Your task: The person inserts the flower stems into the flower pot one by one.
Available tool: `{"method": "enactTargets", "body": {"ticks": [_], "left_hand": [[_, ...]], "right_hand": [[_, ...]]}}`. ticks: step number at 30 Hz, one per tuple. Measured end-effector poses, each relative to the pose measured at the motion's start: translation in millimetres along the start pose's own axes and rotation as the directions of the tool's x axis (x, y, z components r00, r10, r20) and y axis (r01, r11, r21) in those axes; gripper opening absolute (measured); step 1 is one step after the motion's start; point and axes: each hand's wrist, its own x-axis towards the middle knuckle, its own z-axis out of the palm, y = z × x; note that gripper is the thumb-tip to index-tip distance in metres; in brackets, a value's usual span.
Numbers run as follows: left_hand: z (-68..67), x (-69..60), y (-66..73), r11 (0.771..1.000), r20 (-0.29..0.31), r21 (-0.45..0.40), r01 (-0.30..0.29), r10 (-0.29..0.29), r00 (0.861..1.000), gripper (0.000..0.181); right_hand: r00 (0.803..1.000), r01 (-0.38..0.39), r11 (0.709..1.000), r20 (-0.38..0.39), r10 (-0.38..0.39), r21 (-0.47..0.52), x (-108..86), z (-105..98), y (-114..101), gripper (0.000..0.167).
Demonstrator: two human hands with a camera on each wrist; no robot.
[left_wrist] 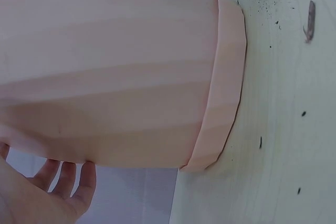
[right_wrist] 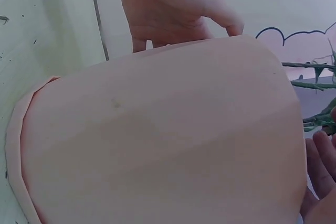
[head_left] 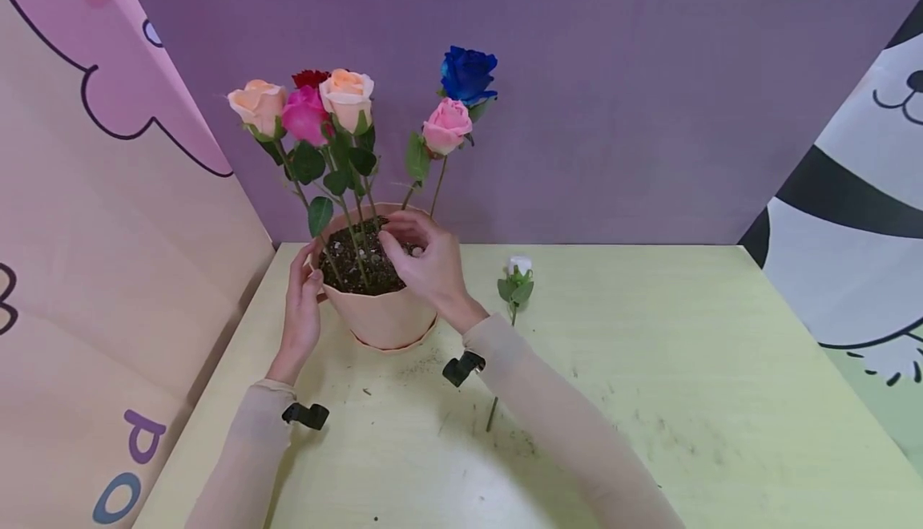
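A pink plant pot with dark soil stands on a matching saucer. My left hand rests against the pot's left side, its fingertips touching the wall and its thumb near the rim. Over the soil, my right hand pinches a stem between thumb and fingers, apparently that of a peach rose. Around it in the pot stand another peach rose, a magenta rose, a dark red flower, a pink rose and a blue rose.
A white rose lies on the table right of the pot, its stem partly under my right forearm. Soil crumbs are scattered across the tabletop. A purple backdrop rises behind, with printed panels at both sides.
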Motion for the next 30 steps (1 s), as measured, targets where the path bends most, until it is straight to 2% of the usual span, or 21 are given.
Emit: {"method": "enactTargets", "body": {"ticks": [13, 21, 25, 30], "left_hand": [[-1.5, -1.1, 1.0, 1.000, -0.005, 0.005, -0.007, 0.007, 1.000, 0.057], [0.1, -1.0, 0.4, 1.000, -0.001, -0.008, -0.005, 0.005, 1.000, 0.057], [0.6, 0.2, 1.1, 1.000, 0.004, -0.012, -0.010, 0.010, 1.000, 0.057], [0.3, -0.5, 1.7, 1.000, 0.002, 0.006, -0.003, 0.003, 1.000, 0.056]], "right_hand": [[1.000, 0.008, 1.000, -0.018, -0.008, -0.002, -24.4, -32.3, 7.5, 0.019], [0.994, -0.008, 1.000, -0.109, 0.010, 0.020, -41.4, -59.9, 20.1, 0.016], [0.989, -0.052, 0.998, -0.140, 0.050, -0.017, -43.7, -78.6, 29.2, 0.017], [0.979, -0.153, 0.987, -0.147, 0.144, -0.050, -47.1, -103.6, 40.6, 0.018]]}}
